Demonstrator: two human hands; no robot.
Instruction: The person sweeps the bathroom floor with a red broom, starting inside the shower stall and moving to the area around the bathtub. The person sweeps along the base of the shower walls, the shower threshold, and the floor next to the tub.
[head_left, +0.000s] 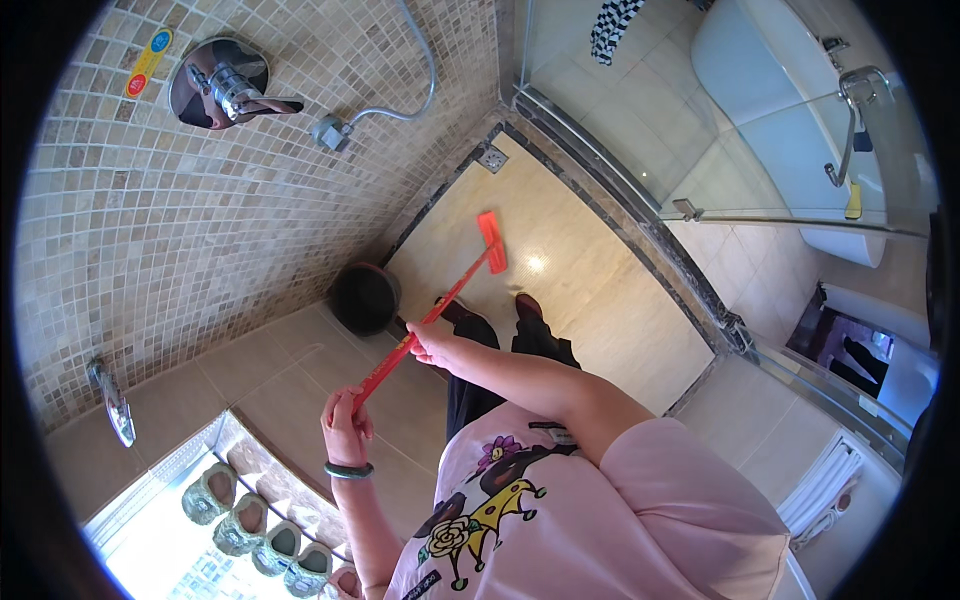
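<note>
A long red pole slants across the view, with a flat red head on the shower floor; whether it is a brush or a squeegee I cannot tell. My right hand is closed around the middle of the pole. Nearer its upper end, my left hand grips it, a dark bangle on the wrist. The head lies in front of my feet, on pale yellowish flooring.
A dark bucket stands at the left against the tiled wall. A floor drain lies in the far corner. A raised stone threshold and glass panels border the right. Several slipper-like objects line the window ledge.
</note>
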